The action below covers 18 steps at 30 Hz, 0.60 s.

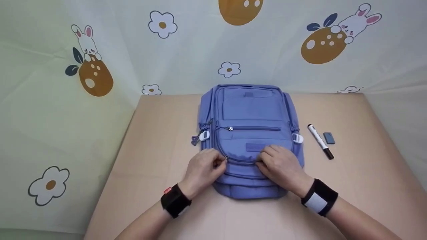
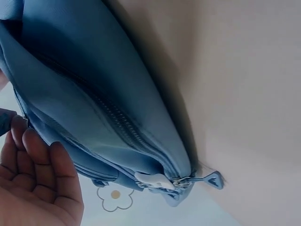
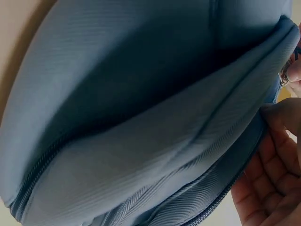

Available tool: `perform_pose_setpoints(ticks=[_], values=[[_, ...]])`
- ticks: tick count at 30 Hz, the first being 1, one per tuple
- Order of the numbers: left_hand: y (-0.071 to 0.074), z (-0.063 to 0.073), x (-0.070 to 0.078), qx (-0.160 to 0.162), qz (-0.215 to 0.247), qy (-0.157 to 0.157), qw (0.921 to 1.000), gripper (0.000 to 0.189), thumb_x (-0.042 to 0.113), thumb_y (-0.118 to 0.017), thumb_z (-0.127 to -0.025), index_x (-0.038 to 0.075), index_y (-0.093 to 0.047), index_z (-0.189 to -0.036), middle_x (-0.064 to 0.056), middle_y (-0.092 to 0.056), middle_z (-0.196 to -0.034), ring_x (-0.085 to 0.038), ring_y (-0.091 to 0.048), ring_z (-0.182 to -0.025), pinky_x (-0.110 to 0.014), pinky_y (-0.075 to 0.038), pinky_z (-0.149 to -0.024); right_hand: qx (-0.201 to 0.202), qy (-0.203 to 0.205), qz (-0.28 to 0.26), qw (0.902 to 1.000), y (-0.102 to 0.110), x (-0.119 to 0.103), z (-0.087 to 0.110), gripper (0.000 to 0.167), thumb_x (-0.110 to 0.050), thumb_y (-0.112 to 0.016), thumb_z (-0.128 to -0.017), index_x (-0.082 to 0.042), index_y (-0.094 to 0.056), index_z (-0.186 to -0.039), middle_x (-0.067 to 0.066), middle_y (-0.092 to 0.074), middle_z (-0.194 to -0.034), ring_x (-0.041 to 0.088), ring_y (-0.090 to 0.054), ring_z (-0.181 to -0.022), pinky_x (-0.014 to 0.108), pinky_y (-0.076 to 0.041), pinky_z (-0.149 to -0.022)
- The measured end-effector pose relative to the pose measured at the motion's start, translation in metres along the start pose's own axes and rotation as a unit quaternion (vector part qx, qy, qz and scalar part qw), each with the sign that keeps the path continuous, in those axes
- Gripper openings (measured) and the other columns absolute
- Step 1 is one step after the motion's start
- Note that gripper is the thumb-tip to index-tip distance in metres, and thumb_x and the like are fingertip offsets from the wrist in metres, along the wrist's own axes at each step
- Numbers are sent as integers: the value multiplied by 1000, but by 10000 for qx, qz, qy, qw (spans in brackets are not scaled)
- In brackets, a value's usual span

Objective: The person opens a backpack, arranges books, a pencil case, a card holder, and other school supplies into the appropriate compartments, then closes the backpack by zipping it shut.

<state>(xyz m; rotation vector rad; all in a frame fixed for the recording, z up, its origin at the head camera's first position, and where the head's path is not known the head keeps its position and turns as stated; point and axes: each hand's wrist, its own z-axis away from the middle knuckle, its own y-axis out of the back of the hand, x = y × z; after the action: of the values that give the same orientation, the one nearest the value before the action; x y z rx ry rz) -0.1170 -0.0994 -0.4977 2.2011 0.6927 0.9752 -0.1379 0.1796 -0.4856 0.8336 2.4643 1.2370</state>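
A blue backpack (image 1: 252,108) lies on its back on the table, its front pocket facing up. At the pocket's lower left curve, my left hand (image 1: 204,166) pinches the zipper pull; a bit of blue tab (image 2: 5,121) shows at the fingertips in the left wrist view. My right hand (image 1: 282,165) pinches the pocket's edge beside the zipper, right of the middle. In the right wrist view its thumb (image 3: 277,115) presses on the blue fabric, fingers beneath. The zipper line (image 1: 242,162) runs between both hands, and its stretch under the right fingers is hidden.
Right of the backpack lie a white marker with a black cap (image 1: 321,141) and a small blue-grey block (image 1: 329,138). White side buckles (image 1: 204,135) and a hanging zipper pull (image 1: 194,140) stick out at the left. A printed curtain (image 1: 193,50) stands behind the tan table (image 1: 153,133).
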Motion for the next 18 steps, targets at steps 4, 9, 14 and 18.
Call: perform_pose_setpoints(ticks=[4,9,14,18], values=[[-4,-2,7,-48,-7,-245,9997,6,13,-75,-87,15,-69,-88,9,-62,-79,-8,-54,-71,-23,-47,-62,63,-65,-72,9999,-1,0,0,12,-11,-80,-82,-10,-69,-84,1,-65,-82,20,-60,-75,35,-52,-62],[-13,-4,18,-154,0,-514,9986,2,16,-73,-89,16,-71,-89,9,-65,-80,-8,-56,-72,-24,-48,-64,159,-54,-69,9998,-1,0,1,12,-11,-81,-81,-10,-69,-84,0,-65,-82,20,-60,-74,34,-52,-62],[-17,-5,17,-235,9,-509,9984,2,16,-71,-90,17,-70,-89,9,-65,-80,-8,-56,-72,-25,-48,-64,181,8,-109,9998,-2,0,3,12,-8,-79,-81,-10,-69,-86,0,-66,-83,21,-61,-76,35,-52,-63],[-17,-5,17,-281,35,-473,9985,3,18,-72,-91,15,-70,-89,9,-65,-81,-8,-56,-73,-25,-48,-65,128,26,-150,9998,1,-1,3,14,-8,-80,-80,-9,-69,-89,1,-66,-85,21,-60,-78,36,-51,-64]])
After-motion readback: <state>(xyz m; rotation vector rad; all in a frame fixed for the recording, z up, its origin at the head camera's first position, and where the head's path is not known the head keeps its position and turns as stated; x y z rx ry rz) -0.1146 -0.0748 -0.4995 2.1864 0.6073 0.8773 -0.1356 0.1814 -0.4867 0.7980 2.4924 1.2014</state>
